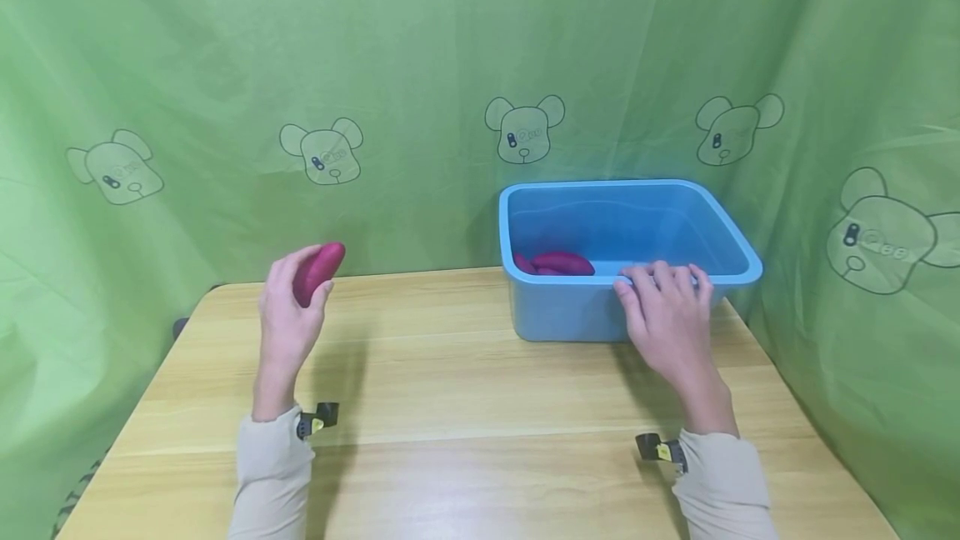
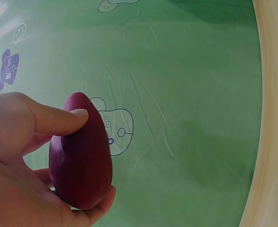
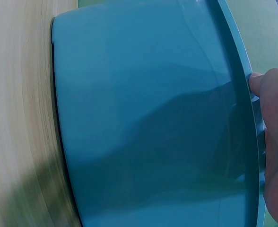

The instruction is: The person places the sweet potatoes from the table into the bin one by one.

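Observation:
My left hand (image 1: 288, 319) holds a purple-red sweet potato (image 1: 322, 272) above the table's far left part. In the left wrist view the thumb lies across the upper part of the sweet potato (image 2: 82, 161), and fingers support it from behind and below. At the right, a blue plastic bin (image 1: 570, 307) stands on the table. Over its near rim my right hand (image 1: 669, 319) has its fingers hooked, gripping the edge. The right wrist view shows the bin's outer wall (image 3: 143, 109) with the thumb at the rim. Inside the bin's left end lie several sweet potatoes (image 1: 564, 263).
The light wooden table (image 1: 450, 407) extends between and in front of the hands. A green curtain (image 1: 420, 65) with printed bear heads hangs close behind the table and along both sides. The bin stands near the table's back right corner.

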Available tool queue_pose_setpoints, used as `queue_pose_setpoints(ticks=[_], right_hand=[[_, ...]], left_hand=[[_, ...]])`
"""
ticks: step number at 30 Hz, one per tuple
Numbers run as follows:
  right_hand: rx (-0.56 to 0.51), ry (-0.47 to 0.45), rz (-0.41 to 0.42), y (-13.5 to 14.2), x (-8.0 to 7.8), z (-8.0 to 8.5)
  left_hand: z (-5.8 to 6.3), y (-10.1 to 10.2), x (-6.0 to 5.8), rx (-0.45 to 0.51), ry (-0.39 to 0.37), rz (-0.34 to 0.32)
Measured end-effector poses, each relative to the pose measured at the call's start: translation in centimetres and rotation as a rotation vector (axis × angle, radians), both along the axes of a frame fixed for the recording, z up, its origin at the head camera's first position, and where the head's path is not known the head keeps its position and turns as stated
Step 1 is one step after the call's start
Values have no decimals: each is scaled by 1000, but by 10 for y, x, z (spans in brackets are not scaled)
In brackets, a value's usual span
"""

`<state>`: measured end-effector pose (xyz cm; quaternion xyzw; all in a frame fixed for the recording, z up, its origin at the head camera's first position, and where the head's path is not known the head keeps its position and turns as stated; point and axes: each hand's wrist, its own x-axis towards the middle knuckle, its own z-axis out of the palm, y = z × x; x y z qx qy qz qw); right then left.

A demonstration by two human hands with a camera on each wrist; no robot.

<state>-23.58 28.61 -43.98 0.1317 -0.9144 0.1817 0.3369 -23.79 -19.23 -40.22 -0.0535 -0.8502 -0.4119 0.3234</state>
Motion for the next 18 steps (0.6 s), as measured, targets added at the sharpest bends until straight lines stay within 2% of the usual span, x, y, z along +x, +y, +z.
queue_pose_setpoints(ticks=[18], right_hand=[[-3,5,3,0,0,0]], left_hand=[[2,8,1,-4,16,-35]])
